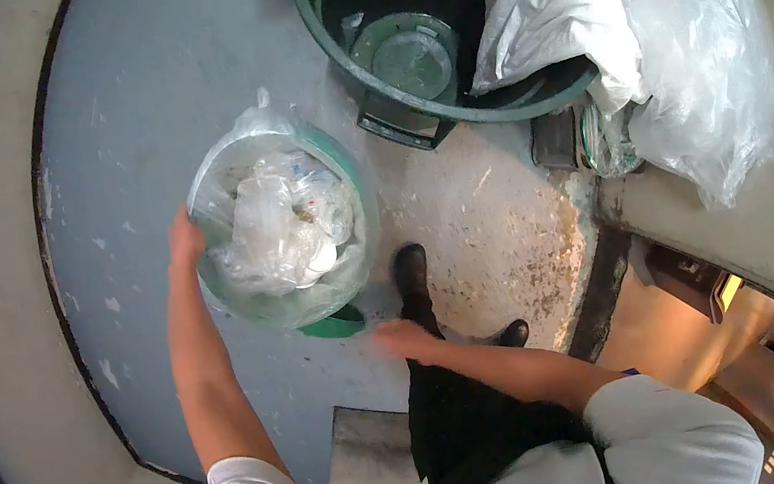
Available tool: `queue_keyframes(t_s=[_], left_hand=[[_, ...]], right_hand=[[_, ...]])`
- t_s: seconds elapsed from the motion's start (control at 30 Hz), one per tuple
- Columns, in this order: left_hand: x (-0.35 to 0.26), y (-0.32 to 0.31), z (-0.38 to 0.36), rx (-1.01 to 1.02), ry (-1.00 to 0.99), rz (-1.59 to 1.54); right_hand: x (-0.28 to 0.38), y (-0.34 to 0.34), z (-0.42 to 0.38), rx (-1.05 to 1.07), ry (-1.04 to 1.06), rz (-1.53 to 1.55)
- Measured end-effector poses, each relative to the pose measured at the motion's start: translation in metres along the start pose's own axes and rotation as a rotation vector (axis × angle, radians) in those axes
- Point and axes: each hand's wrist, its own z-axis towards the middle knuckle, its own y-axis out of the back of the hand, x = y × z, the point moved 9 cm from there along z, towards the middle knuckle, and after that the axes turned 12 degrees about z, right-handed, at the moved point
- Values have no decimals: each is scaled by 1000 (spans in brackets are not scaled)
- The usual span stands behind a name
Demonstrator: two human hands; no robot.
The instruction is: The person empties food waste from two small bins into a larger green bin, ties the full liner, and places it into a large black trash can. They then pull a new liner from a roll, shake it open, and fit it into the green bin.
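The green rubbish bin [346, 159] on the blue-grey floor [118, 107] looks light and stiff beneath its slippery plastic liner [231, 150], best taken by the rim, where the left hand [186, 237] touches, the blurred right hand [405, 340] just beside, either grip impossible to tell

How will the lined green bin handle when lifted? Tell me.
Probably light for its size: the green bin shows mostly crumpled plastic inside. The thin liner over its rim may slip under the left hand. The round bin could roll if tipped.
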Motion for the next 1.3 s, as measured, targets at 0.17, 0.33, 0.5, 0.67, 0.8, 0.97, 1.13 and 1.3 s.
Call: queue_keyframes(t_s=[0.17, 0.33, 0.5, 0.67, 0.8, 0.97, 1.13, 1.3], left_hand=[[-26, 48, 13, -67, -91, 122], [-48, -18, 78, 85, -165, 271], [-171, 102, -13, -148, -130, 486], [-199, 136, -190, -736, -362, -193], [-247, 20, -291, -489, -426, -427], [-504, -118, -492, 799, -553, -572], [-731, -223, -681, 1152, -832, -467], [-980, -314, -841, 1282, -566, -661]], right_hand=[[-5, 81, -18, -274, 0, 92], [12, 194, -87, -399, 130, 375], [-3, 281, -237, -833, 228, 208], [-136, 362, -364, -1059, -17, 697], [-270, 410, -459, -1346, 25, 1262], [-411, 516, -583, -1695, 318, 1607], [-531, 760, -702, -1928, 650, 1394], [-490, 926, -822, -1952, 423, 1085]])
